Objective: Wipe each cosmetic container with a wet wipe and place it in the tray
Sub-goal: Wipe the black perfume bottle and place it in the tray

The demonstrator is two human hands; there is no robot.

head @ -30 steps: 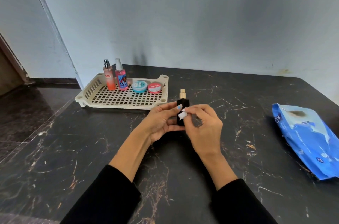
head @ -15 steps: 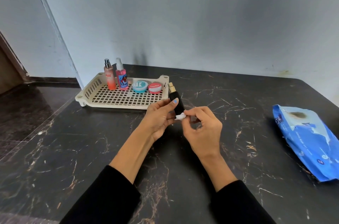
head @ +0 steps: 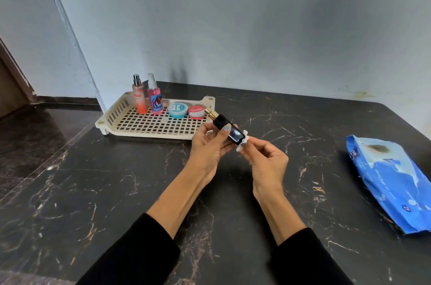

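Black bottle [head: 227, 129] pinched in left hand [head: 210, 147], thumb and fingers wrapped round its middle, lifted clear of the worktop [head: 116, 191]. Long axis tilted: gold cap [head: 210, 113] up and away toward the left, base down and toward the right. Right hand [head: 265, 158] narrow, fingertips closed on a small wad of wet wipe [head: 242, 142], pressed against the bottle's base end. Wipe touching bottle at lower right corner only; rest of body bare.

Tray [head: 149, 134] just beyond and left of the left hand, cap end overlapping the tray's near right corner in view; whether actually over it, cannot tell. Already standing along tray's back wall: orange spray bottle [head: 139, 99], pink spray bottle [head: 154, 98], teal jar [head: 178, 110], red tin [head: 196, 112]. Front rows of tray grid bare. Blue wipe pack [head: 391, 179] well apart on the right, lying flat.

Judgement: wiping step for last loose container, probably near its end. Placement likely falls to left hand, being nearer the tray and already carrying the bottle. Key relation: tray lies along the bottle's cap direction, so short reach forward-left, then turn upright, base down. Risk: narrow bottle tipping on the grid or knocking the red tin.
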